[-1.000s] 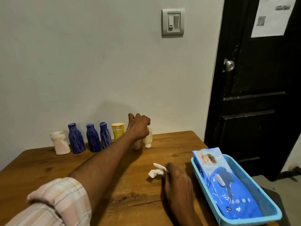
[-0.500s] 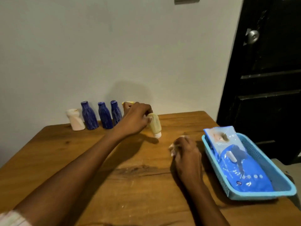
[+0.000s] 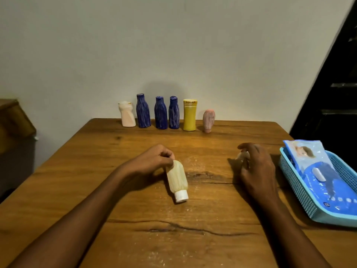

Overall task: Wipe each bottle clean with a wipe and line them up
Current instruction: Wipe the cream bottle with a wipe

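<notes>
My left hand (image 3: 154,160) pinches the base end of a cream bottle (image 3: 177,179), white cap pointing toward me, at the middle of the wooden table (image 3: 96,190). My right hand (image 3: 255,169) holds a crumpled white wipe (image 3: 241,156), mostly hidden under its fingers. Along the wall stand a row of bottles: a pale peach bottle (image 3: 127,114), three dark blue bottles (image 3: 143,111) (image 3: 161,113) (image 3: 173,112), a yellow bottle (image 3: 189,115) and a small pink bottle (image 3: 208,118) standing on its cap.
A light blue plastic basket (image 3: 301,192) at the table's right edge holds a blue pack of wipes (image 3: 316,171). A dark door (image 3: 336,78) is behind it on the right. A brown piece of furniture (image 3: 13,128) stands left of the table.
My left hand has carried the cream bottle from the row by the wall back toward me to the table's middle. The pink bottle now shows in the row. The view has tilted down.
</notes>
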